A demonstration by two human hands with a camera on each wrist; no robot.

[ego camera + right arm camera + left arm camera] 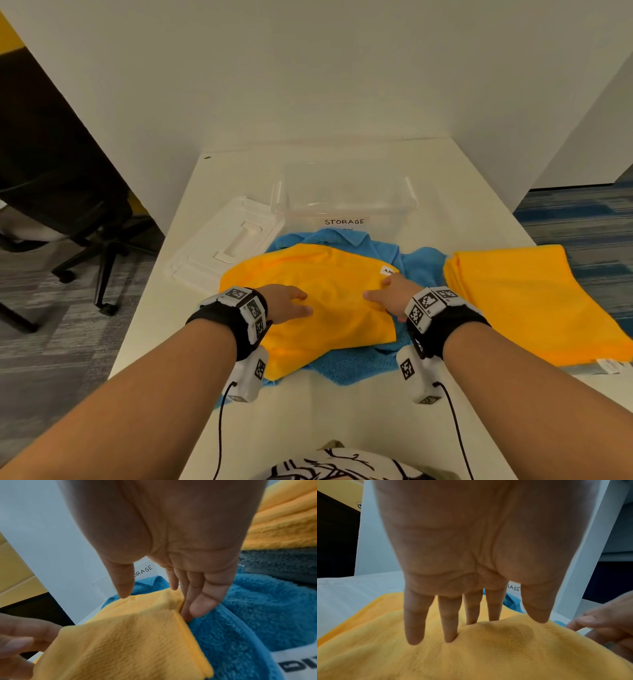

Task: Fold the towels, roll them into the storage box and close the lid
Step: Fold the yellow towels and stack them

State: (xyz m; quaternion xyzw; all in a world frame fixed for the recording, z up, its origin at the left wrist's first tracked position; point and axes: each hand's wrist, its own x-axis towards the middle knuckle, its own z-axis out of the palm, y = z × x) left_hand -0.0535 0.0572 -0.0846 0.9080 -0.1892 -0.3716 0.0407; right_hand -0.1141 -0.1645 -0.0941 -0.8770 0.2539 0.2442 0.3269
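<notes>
A: Where are the hands?
B: Both on the yellow towel (318, 308) mid-desk. Left hand (286, 303) flat, fingers straight and spread, pressing down on the cloth. Right hand (388, 294) at the towel's right edge, fingers extended against the fold, thumb on top. Neither one is clenched.
A: Under it?
B: Blue towel (346, 368), rumpled, sticking out on the far, right and near sides.
A: Box?
B: Clear storage box (346, 192) behind the towels, open, with a "STORAGE" label on the front. White lid (219, 246) lies flat on the desk (342, 421) just left of it, the yellow towel's corner touching it.
A: Other towels?
B: Folded yellow stack (534, 301) on the right, apart from the pile. Right wrist view shows a grey towel (278, 563) under it.
</notes>
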